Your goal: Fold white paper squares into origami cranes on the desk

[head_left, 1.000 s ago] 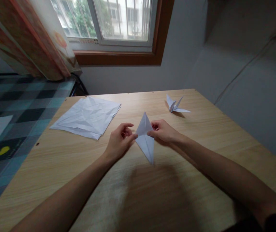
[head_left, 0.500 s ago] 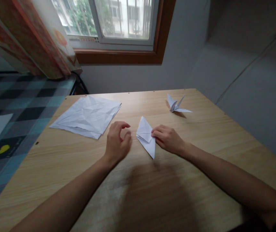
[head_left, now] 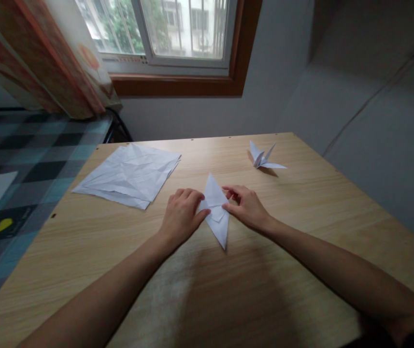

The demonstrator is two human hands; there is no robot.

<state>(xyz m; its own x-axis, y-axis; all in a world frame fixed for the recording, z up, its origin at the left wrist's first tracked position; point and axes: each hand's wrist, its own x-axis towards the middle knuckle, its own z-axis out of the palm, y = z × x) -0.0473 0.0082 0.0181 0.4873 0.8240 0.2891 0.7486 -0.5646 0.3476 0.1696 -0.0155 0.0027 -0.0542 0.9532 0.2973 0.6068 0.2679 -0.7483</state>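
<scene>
A white folded paper, diamond-shaped with long points at top and bottom, lies on the table between my hands. My left hand grips its left corner, thumb on top near the middle crease. On the opposite side, my right hand has thumb and fingers at the right corner, the thumb touching the paper's edge. Creases and a layered flap run across the paper's middle. Parts of both side corners are hidden by my fingers.
A finished paper crane stands at the back right of the wooden table. Creased white sheets lie stacked at the back left. Beyond the table's left edge is a checked cloth surface. A window is ahead.
My left hand has moved right and taken hold of the paper's left corner. The paper has turned slightly and looks wider and flatter. My right hand's fingers have shifted along its edge.
</scene>
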